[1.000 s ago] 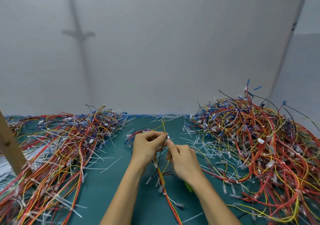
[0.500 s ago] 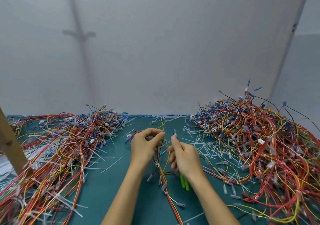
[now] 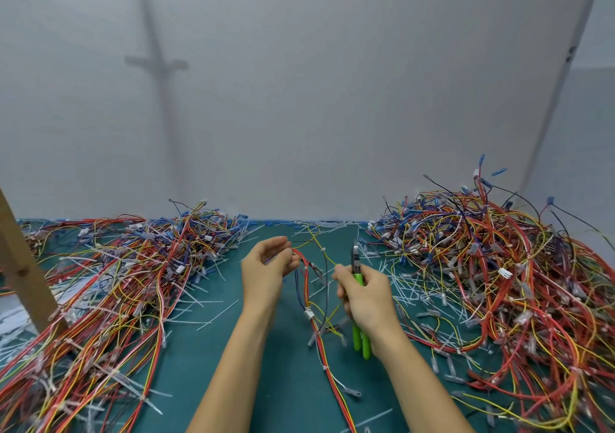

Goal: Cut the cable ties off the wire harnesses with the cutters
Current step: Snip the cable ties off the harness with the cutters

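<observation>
On the table (image 3: 206, 366), heaped at the left, the left pile (image 3: 116, 282) of wire harnesses; at the right, well apart from it, the right pile (image 3: 499, 282). Between them, toward the near edge, left hand (image 3: 266, 269) and right hand (image 3: 366, 296), side by side. Pinched in the left hand, one harness (image 3: 303, 266), trailing down between both hands. Gripped in the right hand, the cutters (image 3: 362, 344) — tips up, handles below the palm. Scattered on the table beside both piles, cut cable ties (image 3: 416, 286). At the far left, before the left pile, a leaning post (image 3: 20, 266); behind everything, a wall (image 3: 299, 99).
</observation>
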